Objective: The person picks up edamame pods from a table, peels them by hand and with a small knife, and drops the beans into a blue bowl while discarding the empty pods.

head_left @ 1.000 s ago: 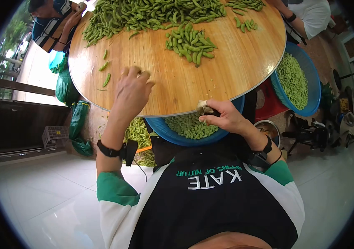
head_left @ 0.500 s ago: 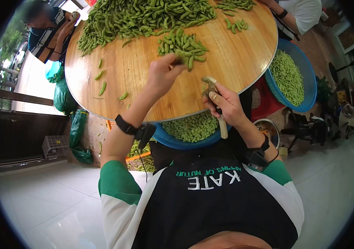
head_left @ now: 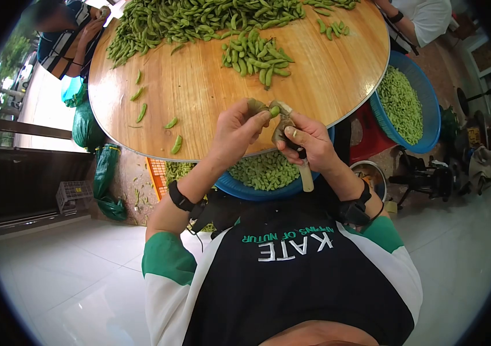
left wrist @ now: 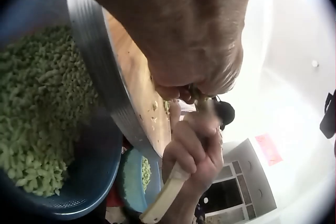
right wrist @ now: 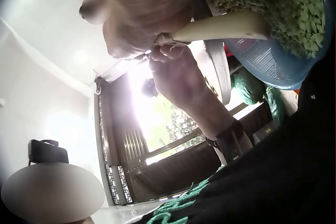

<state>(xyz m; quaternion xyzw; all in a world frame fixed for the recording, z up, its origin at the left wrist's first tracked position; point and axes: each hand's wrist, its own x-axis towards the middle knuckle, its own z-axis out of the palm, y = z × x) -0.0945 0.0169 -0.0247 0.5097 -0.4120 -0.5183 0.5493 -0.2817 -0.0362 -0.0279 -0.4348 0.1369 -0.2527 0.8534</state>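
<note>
Thumb and fingers of my left hand pinch a green soybean pod above the near edge of the round wooden table. Beside it, my right hand grips a tool by its pale handle, whose end points down toward me. The tool's working end is hidden at the fingers, where the two hands meet. In the left wrist view the handle sticks out below the curled right fingers. Below the hands a blue basin holds shelled beans.
A big heap of pods covers the table's far side, with a smaller pile nearer. Several loose pods lie at left. Another blue basin of beans stands at right. Two people sit at the far sides; an orange crate is below left.
My left hand went from the table's left to the small pile, then back to the right hand with a pod. My right hand turned, showing the handle. Two more loose pods show at left.
</note>
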